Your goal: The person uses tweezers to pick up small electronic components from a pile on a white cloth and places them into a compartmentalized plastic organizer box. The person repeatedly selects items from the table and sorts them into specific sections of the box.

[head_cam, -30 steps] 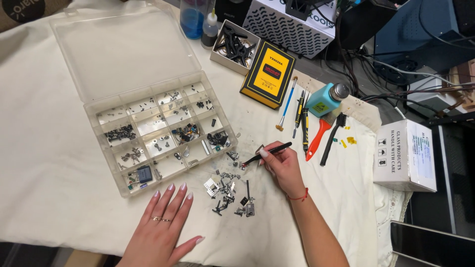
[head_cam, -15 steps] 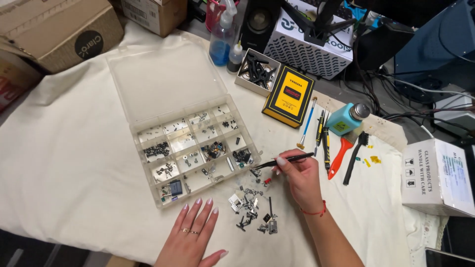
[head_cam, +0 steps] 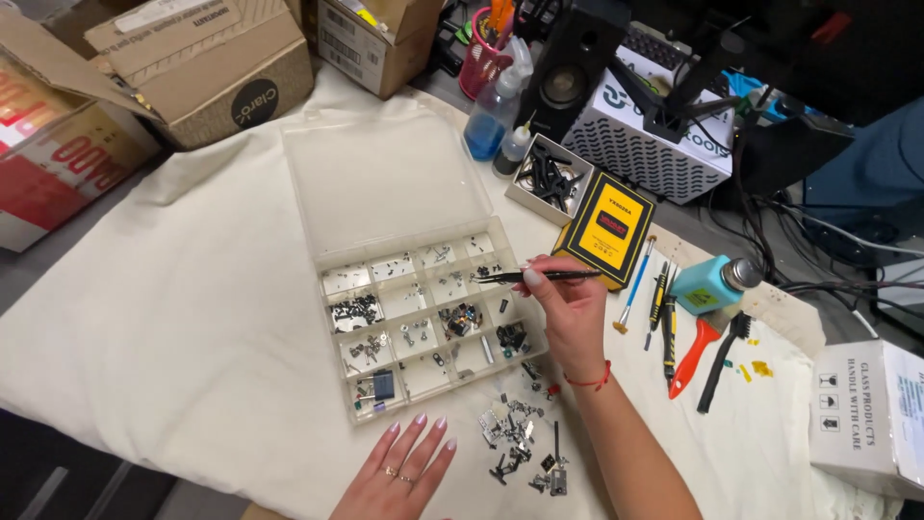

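the clear organizer box (head_cam: pixel 423 318), lid open, holds small metal parts in about a dozen compartments. the right hand (head_cam: pixel 568 308) pinches one pair of black tweezers (head_cam: pixel 534 277), tips over an upper compartment. the left hand (head_cam: pixel 399 472) lies flat, fingers spread, on the desk (head_cam: pixel 192 318) beside one loose parts pile (head_cam: pixel 520 443).

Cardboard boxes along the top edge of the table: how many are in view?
3. A large box with red print sits at far left, cut off by the frame; a brown box with a black round label sits beside it; a smaller open box is right of that. Others may be hidden off-frame.
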